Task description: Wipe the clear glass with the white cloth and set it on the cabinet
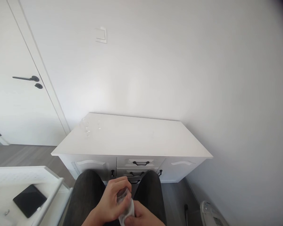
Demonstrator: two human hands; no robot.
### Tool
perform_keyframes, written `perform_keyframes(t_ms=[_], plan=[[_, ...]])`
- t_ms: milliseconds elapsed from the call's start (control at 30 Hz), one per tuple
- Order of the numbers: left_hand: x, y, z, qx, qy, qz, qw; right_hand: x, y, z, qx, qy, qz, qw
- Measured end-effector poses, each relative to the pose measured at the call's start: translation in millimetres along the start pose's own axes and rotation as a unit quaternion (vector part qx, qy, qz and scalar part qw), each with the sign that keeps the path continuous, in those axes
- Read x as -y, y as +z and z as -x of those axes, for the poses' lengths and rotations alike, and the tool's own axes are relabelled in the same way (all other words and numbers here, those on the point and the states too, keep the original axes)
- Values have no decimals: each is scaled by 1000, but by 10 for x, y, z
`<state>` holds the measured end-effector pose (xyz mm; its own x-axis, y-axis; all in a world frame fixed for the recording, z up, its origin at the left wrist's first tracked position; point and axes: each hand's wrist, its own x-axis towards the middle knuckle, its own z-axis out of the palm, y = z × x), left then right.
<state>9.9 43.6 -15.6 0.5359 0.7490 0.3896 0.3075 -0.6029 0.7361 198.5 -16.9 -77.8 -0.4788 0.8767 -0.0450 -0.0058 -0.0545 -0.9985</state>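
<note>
Both hands, left hand point(113, 199) and right hand point(141, 216), grip 1 glass point(124, 196) (cloth-wrapped).

This looks like a room in a home. A white sideboard point(132, 138) with dark drawer handles point(141, 163) stands against a plain white wall point(179, 62), which carries a light switch point(101, 34). To the left is a white interior door point(11, 110) with a black lever handle point(25, 78). The floor point(19, 155) is grey wood-look planking. A white slatted trolley point(25, 175) with a dark tablet point(29, 200) stands nearby.
</note>
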Motion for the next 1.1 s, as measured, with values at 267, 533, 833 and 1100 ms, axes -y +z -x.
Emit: perform_keyframes(t_ms=[267,533,833,1100], plan=[[119,102,86,-315,-138,-59,937,76,-70,-175,-407,7,-184,895],[136,329,181,-301,52,-44,951,102,223,-395,-361,142,-312,867],[127,311,-4,-232,-176,89,952,27,84,-244,-444,32,-133,886],[118,324,-24,-264,-76,109,955,-67,114,-427,-207,205,-506,812]])
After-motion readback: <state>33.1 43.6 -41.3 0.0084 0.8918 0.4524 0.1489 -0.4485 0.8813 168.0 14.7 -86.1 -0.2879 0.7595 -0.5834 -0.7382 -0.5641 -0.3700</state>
